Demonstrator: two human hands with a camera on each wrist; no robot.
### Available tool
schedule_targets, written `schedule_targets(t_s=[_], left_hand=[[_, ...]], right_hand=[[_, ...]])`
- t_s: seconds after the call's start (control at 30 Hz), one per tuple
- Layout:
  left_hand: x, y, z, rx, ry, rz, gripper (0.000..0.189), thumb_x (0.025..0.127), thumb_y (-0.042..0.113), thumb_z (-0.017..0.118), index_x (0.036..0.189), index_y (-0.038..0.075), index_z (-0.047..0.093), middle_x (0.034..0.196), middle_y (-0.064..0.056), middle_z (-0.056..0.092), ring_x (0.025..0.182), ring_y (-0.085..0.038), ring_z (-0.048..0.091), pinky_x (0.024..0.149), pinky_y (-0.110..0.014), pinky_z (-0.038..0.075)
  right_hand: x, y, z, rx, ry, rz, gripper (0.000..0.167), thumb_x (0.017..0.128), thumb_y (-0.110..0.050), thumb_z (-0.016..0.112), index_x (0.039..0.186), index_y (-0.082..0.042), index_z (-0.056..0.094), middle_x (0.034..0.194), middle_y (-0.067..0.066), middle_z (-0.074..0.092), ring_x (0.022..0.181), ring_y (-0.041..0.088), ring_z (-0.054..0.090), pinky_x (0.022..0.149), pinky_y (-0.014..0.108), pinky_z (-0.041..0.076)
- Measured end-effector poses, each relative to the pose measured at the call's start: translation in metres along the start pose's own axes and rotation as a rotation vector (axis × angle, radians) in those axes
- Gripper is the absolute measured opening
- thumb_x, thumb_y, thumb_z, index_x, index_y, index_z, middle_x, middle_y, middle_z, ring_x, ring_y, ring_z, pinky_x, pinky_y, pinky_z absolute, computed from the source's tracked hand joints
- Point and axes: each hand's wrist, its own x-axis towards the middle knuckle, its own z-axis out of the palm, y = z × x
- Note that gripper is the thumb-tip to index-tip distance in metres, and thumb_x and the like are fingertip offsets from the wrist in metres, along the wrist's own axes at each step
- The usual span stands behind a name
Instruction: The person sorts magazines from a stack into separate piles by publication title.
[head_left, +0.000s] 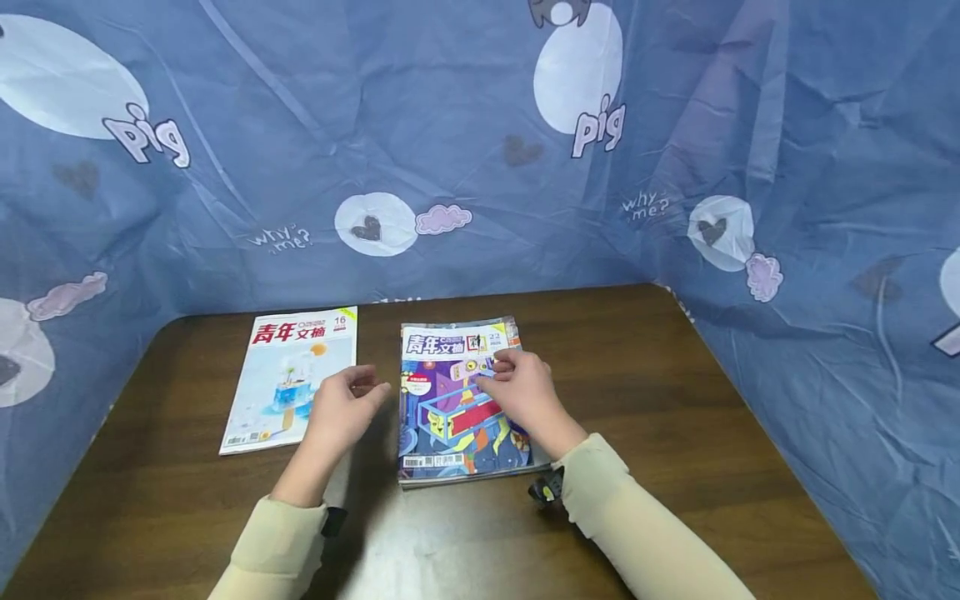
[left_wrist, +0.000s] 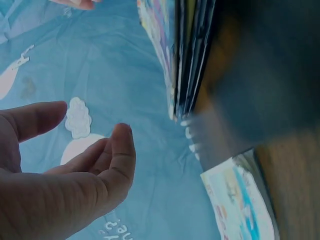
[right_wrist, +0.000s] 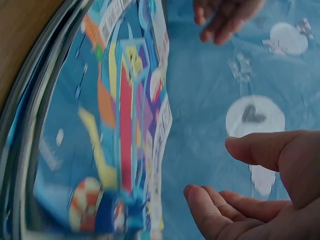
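Note:
A stack of magazines [head_left: 465, 417] lies on the table, its top cover purple and blue with a red-sided box drawn on it. My right hand [head_left: 525, 392] hovers over the right part of this stack, thumb and fingers apart and holding nothing. To the left lies a single pale magazine [head_left: 273, 392] with red title characters and an ice-pop picture. My left hand [head_left: 341, 412] is between the two, overlapping the pale magazine's right edge in the head view. Its fingers bend loosely around an empty gap, as the left wrist view also shows. In that view the layered edges of the stack [left_wrist: 182, 55] appear.
The brown wooden table [head_left: 637, 400] has rounded far corners. A blue cloth [head_left: 465, 150] printed with white circles, hearts and "pig" lettering hangs behind it and along both sides. Dark wrist devices [head_left: 546, 489] sit at the sleeve cuffs.

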Motion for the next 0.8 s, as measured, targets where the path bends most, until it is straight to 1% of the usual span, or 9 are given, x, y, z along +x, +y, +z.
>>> schedule_targets(t_s=[0.17,0.23,0.37,0.53,0.7,0.8], left_hand=[[-0.003,-0.001,0.009,0.034,-0.01,-0.001,0.046,0.095,0.013,0.068,0.13,-0.014,0.057,0.118,-0.028,0.065,0.11,-0.043,0.063,0.092,-0.053,0.051],[-0.002,-0.002,0.013,0.036,-0.008,0.01,0.045,0.094,0.011,0.068,0.128,-0.015,0.058,0.116,-0.029,0.066,0.108,-0.043,0.064,0.091,-0.053,0.051],[0.001,-0.001,0.018,0.027,-0.013,0.017,0.044,0.093,0.011,0.069,0.127,-0.015,0.059,0.114,-0.028,0.066,0.106,-0.042,0.064,0.09,-0.053,0.052],[0.007,-0.001,0.022,0.016,-0.022,-0.003,0.045,0.094,0.013,0.069,0.129,-0.014,0.059,0.115,-0.026,0.066,0.108,-0.039,0.063,0.09,-0.051,0.052],[0.014,-0.001,0.025,0.032,-0.022,-0.013,0.045,0.094,0.013,0.067,0.129,-0.015,0.058,0.117,-0.027,0.064,0.109,-0.039,0.061,0.091,-0.051,0.052],[0.021,-0.003,0.026,0.059,-0.019,-0.013,0.044,0.094,0.013,0.067,0.127,-0.016,0.058,0.117,-0.028,0.064,0.109,-0.04,0.061,0.091,-0.052,0.051]], right_hand=[[-0.004,0.015,-0.014,0.024,0.019,0.077,0.05,0.088,-0.019,0.082,0.129,0.003,0.064,0.114,0.014,0.068,0.106,0.026,0.069,0.089,0.041,0.056],[-0.006,0.02,-0.018,0.033,0.023,0.093,0.051,0.088,-0.019,0.082,0.13,0.003,0.063,0.114,0.014,0.069,0.106,0.026,0.069,0.088,0.041,0.056],[-0.009,0.031,-0.024,0.038,0.041,0.093,0.05,0.087,-0.018,0.082,0.129,0.003,0.064,0.11,0.011,0.07,0.103,0.026,0.07,0.086,0.041,0.057],[-0.016,0.039,-0.026,0.024,0.052,0.106,0.048,0.086,-0.018,0.083,0.126,0.002,0.065,0.107,0.011,0.07,0.099,0.024,0.07,0.085,0.04,0.058],[-0.022,0.042,-0.028,0.03,0.031,0.123,0.048,0.086,-0.015,0.083,0.126,0.003,0.066,0.106,0.011,0.07,0.097,0.024,0.07,0.084,0.039,0.058],[-0.026,0.042,-0.03,0.024,0.016,0.133,0.047,0.085,-0.014,0.084,0.125,0.003,0.066,0.104,0.01,0.07,0.095,0.023,0.071,0.083,0.039,0.058]])
